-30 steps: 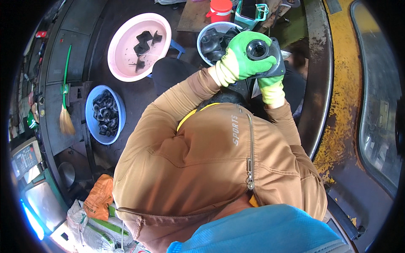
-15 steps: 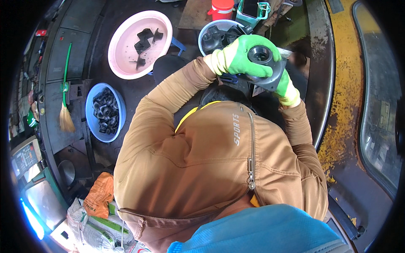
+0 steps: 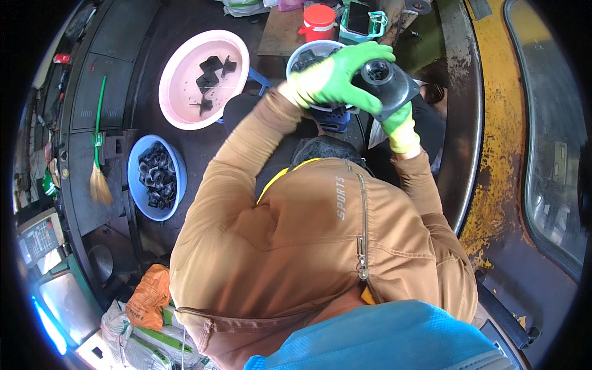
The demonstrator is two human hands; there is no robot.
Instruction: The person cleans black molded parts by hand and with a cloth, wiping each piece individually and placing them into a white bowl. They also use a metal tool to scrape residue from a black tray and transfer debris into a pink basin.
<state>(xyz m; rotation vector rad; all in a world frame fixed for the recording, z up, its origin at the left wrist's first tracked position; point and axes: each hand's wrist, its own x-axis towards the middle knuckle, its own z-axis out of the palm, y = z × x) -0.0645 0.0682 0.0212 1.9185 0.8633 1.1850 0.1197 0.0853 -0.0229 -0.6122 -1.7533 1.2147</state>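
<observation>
Both my hands wear green gloves and hold one black round plastic part [image 3: 387,81] with a flat flange and a raised hub. My left hand [image 3: 330,79] wraps over its left side from above, fingers curled across the rim. Below the flange, my right hand [image 3: 401,126] supports it from underneath, partly hidden by the part. The part is held up in front of my chest, above a pale blue bowl [image 3: 306,52] that holds dark pieces.
A pink basin [image 3: 179,102] with several black parts lies at upper left, and a blue basin [image 3: 137,188] full of black parts lies left. A red-lidded jar [image 3: 319,21] stands behind. A green-handled broom [image 3: 97,129], sacks [image 3: 148,336] and a yellow metal edge [image 3: 502,123] are around me.
The black part has been turned in my hands and shifted slightly right, so more of its flange shows. My left hand's fingers have slid over its rim.
</observation>
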